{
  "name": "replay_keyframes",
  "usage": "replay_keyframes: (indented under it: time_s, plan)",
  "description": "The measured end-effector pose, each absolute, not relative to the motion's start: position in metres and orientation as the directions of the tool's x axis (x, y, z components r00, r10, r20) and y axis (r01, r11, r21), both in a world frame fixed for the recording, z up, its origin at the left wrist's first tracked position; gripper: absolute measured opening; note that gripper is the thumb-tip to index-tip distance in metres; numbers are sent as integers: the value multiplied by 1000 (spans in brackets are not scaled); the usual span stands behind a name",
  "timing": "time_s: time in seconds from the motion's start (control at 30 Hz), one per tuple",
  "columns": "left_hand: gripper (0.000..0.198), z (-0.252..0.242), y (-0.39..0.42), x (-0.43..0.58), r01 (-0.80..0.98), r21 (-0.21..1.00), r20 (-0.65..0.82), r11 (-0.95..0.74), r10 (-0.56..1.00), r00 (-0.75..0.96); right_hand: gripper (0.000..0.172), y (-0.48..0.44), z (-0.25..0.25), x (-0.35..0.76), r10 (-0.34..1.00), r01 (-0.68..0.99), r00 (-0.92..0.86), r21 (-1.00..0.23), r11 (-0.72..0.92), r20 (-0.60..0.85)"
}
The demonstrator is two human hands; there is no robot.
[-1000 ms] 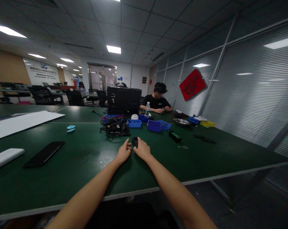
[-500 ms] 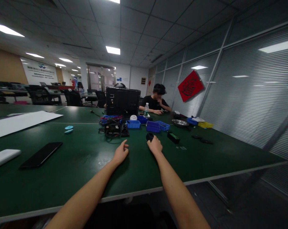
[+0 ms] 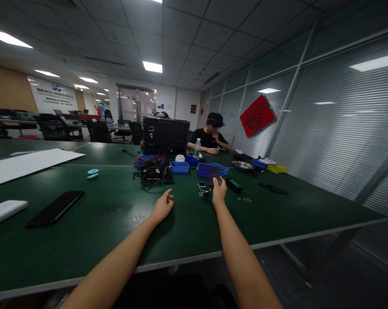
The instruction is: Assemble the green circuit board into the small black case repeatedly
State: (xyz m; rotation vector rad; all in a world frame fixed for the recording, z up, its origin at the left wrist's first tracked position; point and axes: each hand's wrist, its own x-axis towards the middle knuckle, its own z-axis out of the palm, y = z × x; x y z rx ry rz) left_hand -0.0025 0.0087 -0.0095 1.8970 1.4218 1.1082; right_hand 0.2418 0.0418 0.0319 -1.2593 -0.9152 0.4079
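Note:
My right hand (image 3: 219, 190) pinches a dark, flat cover (image 3: 215, 172) and holds it upright just above the green table. Left of it stands a small electronic device (image 3: 202, 189) with circuit board and small parts exposed. On the other side of that hand lies a black box (image 3: 234, 185) with a green board showing on top. My left hand (image 3: 163, 206) rests on the table, fingers loosely bent and apart, with nothing in it. Two small clear pieces, a ring and a flat one (image 3: 247, 199), lie to the right.
Blue bins (image 3: 179, 167), a black adapter with cables (image 3: 151, 174) and a monitor (image 3: 166, 136) stand ahead. A phone (image 3: 56, 208) lies at left. Across the table sits a person (image 3: 209, 137) beside a water bottle (image 3: 197, 147). A metal bowl (image 3: 243, 165) is at right.
My right hand has moved a little right and up, taking the dark cover off the device, whose circuit board now shows. My left hand has stayed in place.

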Motion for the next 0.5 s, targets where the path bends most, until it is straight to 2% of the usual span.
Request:
replay_keyframes:
  time_s: [0.1, 0.17, 0.3, 0.5]
  plan:
    - [56, -12, 11, -3, 528, 786, 306, -322, 944, 121, 45, 46, 33, 245, 826, -274, 531, -885, 377, 188]
    - [55, -14, 12, -4, 531, 781, 311, -329, 942, 126, 41, 44, 36, 249, 888, -464, 437, -810, 358, 142]
    - [55, -15, 13, -4, 530, 778, 320, -338, 939, 129, 40, 37, 41, 253, 942, -640, 309, -704, 306, 129]
    - [55, -13, 12, -3, 533, 782, 305, -325, 944, 128, 18, 39, 40, 258, 948, -765, 318, -584, 272, 25]
